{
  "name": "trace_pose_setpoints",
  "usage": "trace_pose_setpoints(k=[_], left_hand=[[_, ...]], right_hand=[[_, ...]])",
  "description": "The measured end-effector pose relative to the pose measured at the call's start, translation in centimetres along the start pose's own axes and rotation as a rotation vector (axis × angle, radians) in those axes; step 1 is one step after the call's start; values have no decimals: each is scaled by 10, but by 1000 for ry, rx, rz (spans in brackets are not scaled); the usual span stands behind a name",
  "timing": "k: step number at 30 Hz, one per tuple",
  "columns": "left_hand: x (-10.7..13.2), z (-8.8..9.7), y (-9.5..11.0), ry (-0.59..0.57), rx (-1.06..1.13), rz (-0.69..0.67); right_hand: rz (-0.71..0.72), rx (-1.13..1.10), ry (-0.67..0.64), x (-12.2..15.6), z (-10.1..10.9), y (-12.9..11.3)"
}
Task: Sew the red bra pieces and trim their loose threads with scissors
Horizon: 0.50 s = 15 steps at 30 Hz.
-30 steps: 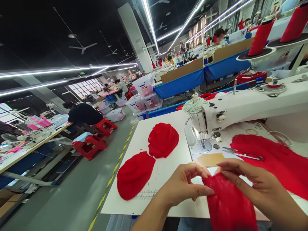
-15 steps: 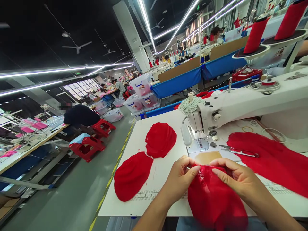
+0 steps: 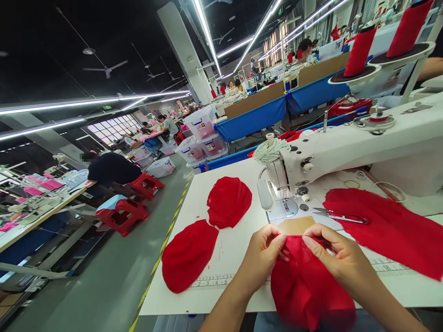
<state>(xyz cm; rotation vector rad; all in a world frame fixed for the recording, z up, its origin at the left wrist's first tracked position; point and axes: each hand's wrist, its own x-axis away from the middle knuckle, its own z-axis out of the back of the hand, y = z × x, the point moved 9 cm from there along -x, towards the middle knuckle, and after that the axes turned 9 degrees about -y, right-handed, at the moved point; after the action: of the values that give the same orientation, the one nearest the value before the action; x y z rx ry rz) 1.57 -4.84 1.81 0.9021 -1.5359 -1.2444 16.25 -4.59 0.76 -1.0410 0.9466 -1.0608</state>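
Two red fabric stacks (image 3: 207, 230) lie left on the table (image 3: 235, 251) – within reach. Left hand (image 3: 261, 256) and right hand (image 3: 341, 258) pinch a red fabric piece (image 3: 308, 288) at its top edge – aligning it before the sewing machine (image 3: 346, 152).

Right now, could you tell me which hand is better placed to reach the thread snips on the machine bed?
Probably the right. The right hand pinches the red piece nearest the thread snips; the left hand holds the same edge farther left and would have to cross over.
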Motion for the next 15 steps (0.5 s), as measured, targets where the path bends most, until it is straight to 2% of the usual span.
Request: trace_pose_setpoints(k=[4,6,8,9,10,12,15], left_hand=[[-2,2,-5,28,85,17],[-5,5,-9,51,139,14],[-7,9,-13,75,194,13],[-9,10,-15,86,216,16],[-10,11,-16,90,233,21],[-13,12,-17,85,261,38],[-18,8,-17,58,299,52]], right_hand=[[61,84,-26,-1,-1,0],[92,180,-15,-5,9,3],[146,436,88,-10,33,2],[180,654,193,-11,48,-1],[184,915,239,-14,56,-2],[167,1060,249,-21,72,7],[154,1153,191,-30,78,17]])
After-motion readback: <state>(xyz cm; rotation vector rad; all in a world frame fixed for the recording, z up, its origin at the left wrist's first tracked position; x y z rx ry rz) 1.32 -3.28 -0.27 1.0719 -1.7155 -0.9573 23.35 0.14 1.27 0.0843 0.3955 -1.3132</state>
